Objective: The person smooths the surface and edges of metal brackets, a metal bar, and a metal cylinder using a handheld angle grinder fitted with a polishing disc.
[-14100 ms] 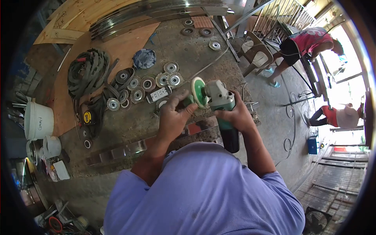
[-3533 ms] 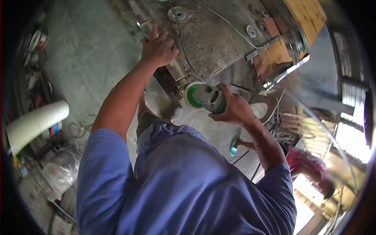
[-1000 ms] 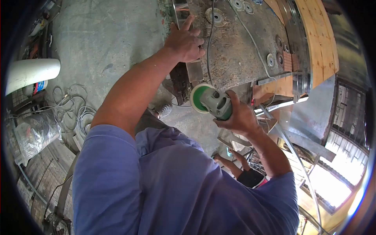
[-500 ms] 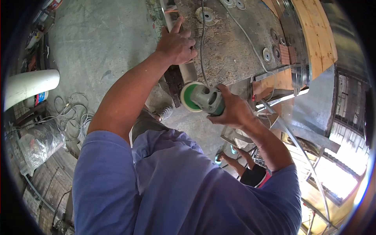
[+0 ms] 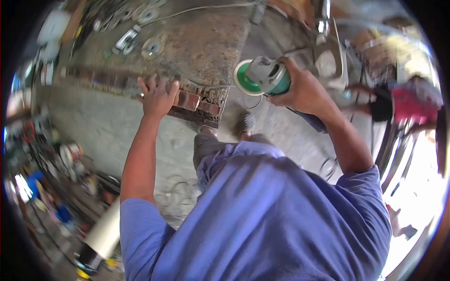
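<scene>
My right hand is wrapped round the body of an angle grinder, with a green-backed, pale-rimmed disc facing the bench. The grinder is held in the air beyond the bench's end, apart from the metal. On the bench edge, my left hand lies over a long shiny metal bar, fingers spread. Part of the bar is hidden beneath that hand, and its far stretch is blurred. A grey cord crosses the bench towards the grinder.
The worn workbench carries several discs, including a flap-like wheel. A person in a red top is at the right. A white roll and clutter lie at lower left; coiled cable lies on the floor.
The view has swung round, so the bench now runs across the upper left. The grinder has come away from the bar's end. My left hand remains on the bar.
</scene>
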